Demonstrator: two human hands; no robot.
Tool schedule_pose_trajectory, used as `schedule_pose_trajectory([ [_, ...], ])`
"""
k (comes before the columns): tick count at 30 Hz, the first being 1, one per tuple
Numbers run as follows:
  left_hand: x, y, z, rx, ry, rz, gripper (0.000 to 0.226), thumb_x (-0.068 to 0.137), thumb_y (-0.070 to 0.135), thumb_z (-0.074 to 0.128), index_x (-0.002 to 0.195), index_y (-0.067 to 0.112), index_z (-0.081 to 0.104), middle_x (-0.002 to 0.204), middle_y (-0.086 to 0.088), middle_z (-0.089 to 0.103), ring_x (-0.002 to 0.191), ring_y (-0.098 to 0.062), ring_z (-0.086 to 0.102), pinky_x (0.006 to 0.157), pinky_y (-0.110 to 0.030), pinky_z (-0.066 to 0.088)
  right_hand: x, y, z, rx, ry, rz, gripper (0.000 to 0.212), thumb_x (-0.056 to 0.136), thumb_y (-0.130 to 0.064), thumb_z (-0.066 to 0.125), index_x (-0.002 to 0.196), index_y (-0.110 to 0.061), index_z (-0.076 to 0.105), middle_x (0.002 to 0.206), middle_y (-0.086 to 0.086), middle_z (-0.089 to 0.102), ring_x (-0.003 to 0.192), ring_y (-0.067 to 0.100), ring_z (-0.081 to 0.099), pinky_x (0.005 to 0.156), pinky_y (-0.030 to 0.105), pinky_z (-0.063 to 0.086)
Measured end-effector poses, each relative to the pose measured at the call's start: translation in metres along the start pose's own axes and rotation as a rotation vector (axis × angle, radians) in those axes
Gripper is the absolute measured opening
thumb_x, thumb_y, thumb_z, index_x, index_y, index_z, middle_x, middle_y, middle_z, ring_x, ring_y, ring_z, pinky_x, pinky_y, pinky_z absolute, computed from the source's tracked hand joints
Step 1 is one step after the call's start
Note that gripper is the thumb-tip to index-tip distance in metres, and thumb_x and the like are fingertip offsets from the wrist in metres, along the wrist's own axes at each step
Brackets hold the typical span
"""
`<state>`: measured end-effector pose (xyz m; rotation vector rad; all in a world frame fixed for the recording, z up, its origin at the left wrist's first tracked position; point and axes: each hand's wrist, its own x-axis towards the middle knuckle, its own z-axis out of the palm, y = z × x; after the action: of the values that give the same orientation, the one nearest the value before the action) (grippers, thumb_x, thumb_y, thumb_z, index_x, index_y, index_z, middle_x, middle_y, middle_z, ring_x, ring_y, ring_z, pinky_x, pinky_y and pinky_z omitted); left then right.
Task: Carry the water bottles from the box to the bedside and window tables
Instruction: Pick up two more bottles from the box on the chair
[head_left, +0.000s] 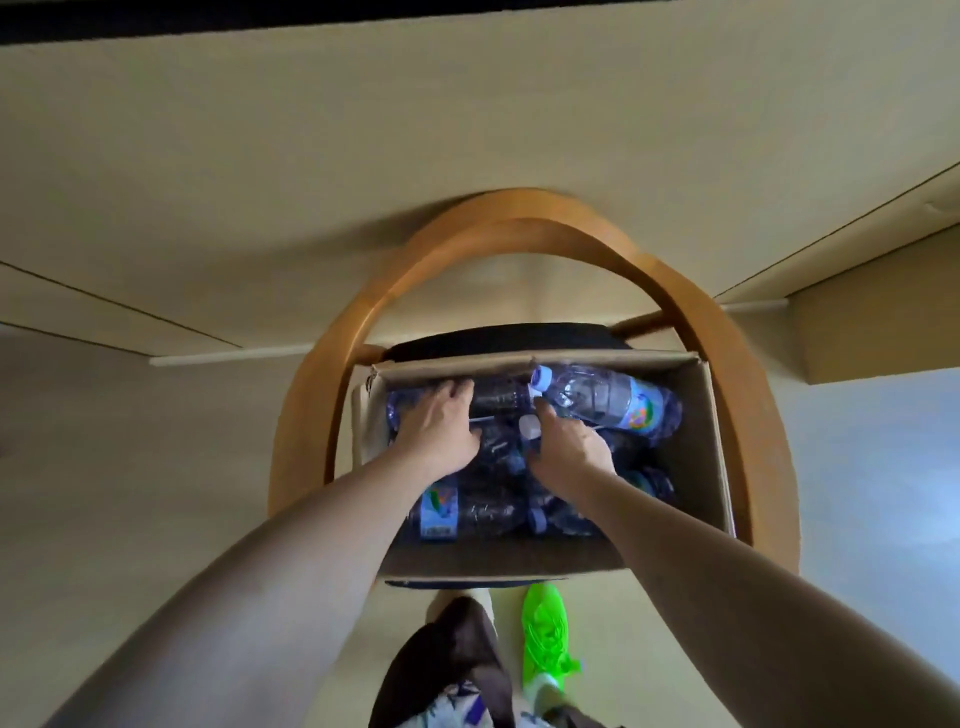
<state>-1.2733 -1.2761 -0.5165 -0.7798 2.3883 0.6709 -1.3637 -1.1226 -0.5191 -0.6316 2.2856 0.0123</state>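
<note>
Shoe (545, 644), bright green, just below the cardboard box (711, 441) on the chair (748, 395); inside the box, left hand (436, 426) curls over a lying water bottle (493, 397), right hand (571, 449) reaches at the labelled bottle (608, 397) along the box's far wall, its grip hard to tell

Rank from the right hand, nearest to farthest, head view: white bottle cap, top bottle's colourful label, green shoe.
1. white bottle cap: just left of the right hand, at its fingers.
2. colourful label: up and right, on the top bottle.
3. green shoe: on the floor, below the box.
</note>
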Motion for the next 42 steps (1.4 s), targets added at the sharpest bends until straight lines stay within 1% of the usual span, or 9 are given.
schedule_pose_trajectory([
  [3,0.008,0.000,0.007,0.062,0.050,0.012,0.070,0.085,0.032,0.071,0.148,0.017,0.044,0.141,-0.010,0.045,0.130,-0.032,0.044,0.110,-0.047,0.043,0.011,0.000,-0.002,-0.045,0.052,-0.012,0.041,0.093,-0.019,0.057,0.131,-0.022,0.045,0.101,0.009,0.069,0.092,0.034,0.069,0.066,0.035,0.041],
  [6,0.007,0.002,0.015,0.120,0.061,0.024,0.088,0.072,0.024,0.080,0.150,0.018,0.040,0.134,-0.007,0.037,0.126,-0.031,0.040,0.110,-0.050,0.043,0.014,-0.002,-0.003,-0.109,0.051,-0.060,0.033,0.089,-0.008,0.055,0.120,-0.017,0.046,0.097,0.010,0.070,0.087,0.035,0.070,0.064,0.036,0.043],
  [20,0.005,0.000,0.021,0.142,0.181,0.055,0.077,0.066,0.012,0.085,0.136,0.009,0.053,0.130,-0.008,0.044,0.122,-0.030,0.042,0.101,-0.046,0.050,0.002,-0.006,0.000,-0.235,0.127,-0.094,0.043,0.095,-0.007,0.050,0.135,-0.022,0.050,0.100,0.005,0.071,0.089,0.030,0.072,0.063,0.034,0.042],
  [25,0.001,-0.002,0.021,0.092,0.188,0.055,0.079,0.069,0.016,0.084,0.140,0.015,0.051,0.143,-0.008,0.048,0.136,-0.030,0.041,0.117,-0.050,0.037,-0.008,-0.009,-0.005,-0.265,0.179,-0.109,0.032,0.095,-0.009,0.052,0.124,-0.021,0.057,0.095,0.003,0.071,0.088,0.028,0.070,0.062,0.032,0.037],
  [29,-0.013,0.006,0.038,0.128,0.139,0.042,0.082,0.065,0.017,0.086,0.139,0.021,0.051,0.163,-0.011,0.024,0.152,-0.035,0.020,0.125,-0.054,0.017,-0.017,-0.005,-0.007,-0.270,0.227,-0.147,0.034,0.093,-0.013,0.054,0.125,-0.024,0.058,0.104,0.005,0.070,0.104,0.029,0.062,0.075,0.036,0.041],
  [33,0.001,0.007,0.021,0.083,0.179,0.014,0.085,0.061,0.016,0.084,0.134,0.017,0.042,0.135,-0.008,0.051,0.126,-0.030,0.047,0.112,-0.045,0.040,-0.034,-0.002,-0.003,-0.259,0.406,-0.241,0.037,0.077,-0.009,0.069,0.112,-0.019,0.069,0.111,0.014,0.060,0.105,0.036,0.053,0.083,0.042,0.046],
  [36,0.006,0.006,0.012,0.160,0.083,0.027,0.095,0.071,0.021,0.081,0.152,0.018,0.033,0.140,-0.006,0.040,0.128,-0.031,0.040,0.106,-0.045,0.043,-0.040,-0.007,0.001,-0.157,0.484,-0.390,0.042,0.063,-0.003,0.077,0.103,-0.014,0.073,0.123,0.021,0.060,0.114,0.045,0.056,0.093,0.049,0.050],
  [39,0.002,0.005,0.012,0.166,0.056,0.051,0.090,0.080,0.031,0.075,0.156,0.018,0.029,0.144,-0.006,0.033,0.130,-0.032,0.035,0.106,-0.048,0.042,-0.044,-0.013,0.004,-0.107,0.447,-0.459,0.050,0.068,-0.010,0.080,0.115,-0.007,0.066,0.134,0.018,0.059,0.131,0.042,0.050,0.112,0.057,0.037],
  [42,0.002,0.004,0.006,0.175,0.038,0.086,0.073,0.088,0.027,0.064,0.153,0.014,0.034,0.144,-0.009,0.036,0.130,-0.034,0.037,0.103,-0.048,0.044,-0.046,-0.018,0.003,0.071,0.585,-0.526,0.037,0.085,-0.015,0.065,0.116,0.003,0.060,0.123,0.024,0.060,0.115,0.047,0.057,0.105,0.059,0.041],
])
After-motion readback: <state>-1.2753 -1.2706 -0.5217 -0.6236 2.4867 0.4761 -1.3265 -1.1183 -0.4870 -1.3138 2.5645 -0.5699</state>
